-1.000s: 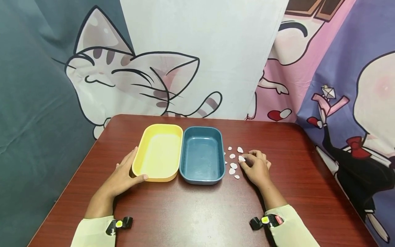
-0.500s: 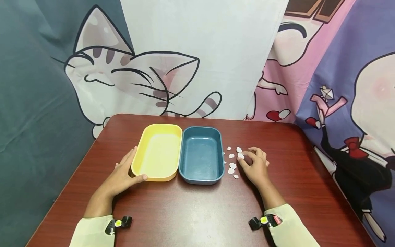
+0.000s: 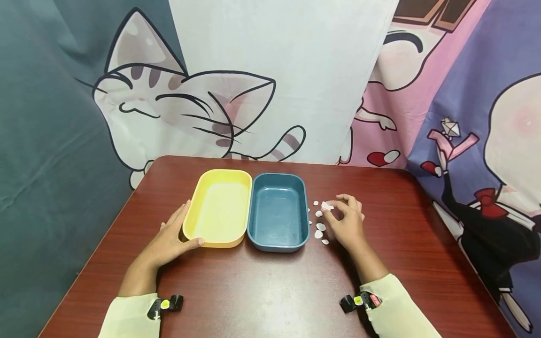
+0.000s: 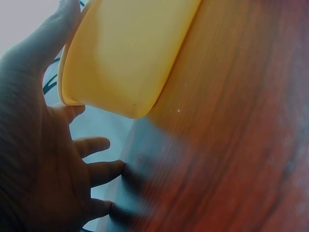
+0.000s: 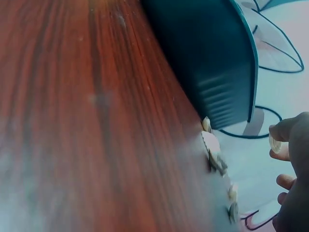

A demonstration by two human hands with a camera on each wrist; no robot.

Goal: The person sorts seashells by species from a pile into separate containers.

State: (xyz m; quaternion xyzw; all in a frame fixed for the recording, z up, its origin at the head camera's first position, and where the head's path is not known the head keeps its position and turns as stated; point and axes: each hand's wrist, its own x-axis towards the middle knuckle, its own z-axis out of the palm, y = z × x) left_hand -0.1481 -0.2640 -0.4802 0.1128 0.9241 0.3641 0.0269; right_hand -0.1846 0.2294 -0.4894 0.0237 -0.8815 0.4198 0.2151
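Head view: your right hand point(image 3: 348, 225) pinches a white piece point(image 5: 275, 144) between thumb and index finger, so it sits right at your fingertips; the right wrist view shows the other fingers loosely bent beneath it. More white pieces point(image 3: 319, 227) lie scattered on the table point(image 3: 270, 281), beside and on your side of those fingers, between them and the blue tray point(image 3: 276, 211). Your left hand point(image 3: 171, 239) has its fingers spread against the yellow tray point(image 3: 217, 206), thumb at its near corner, the others along its outer side. Farther inward from those left fingers, the blue tray stands just beside the yellow one.
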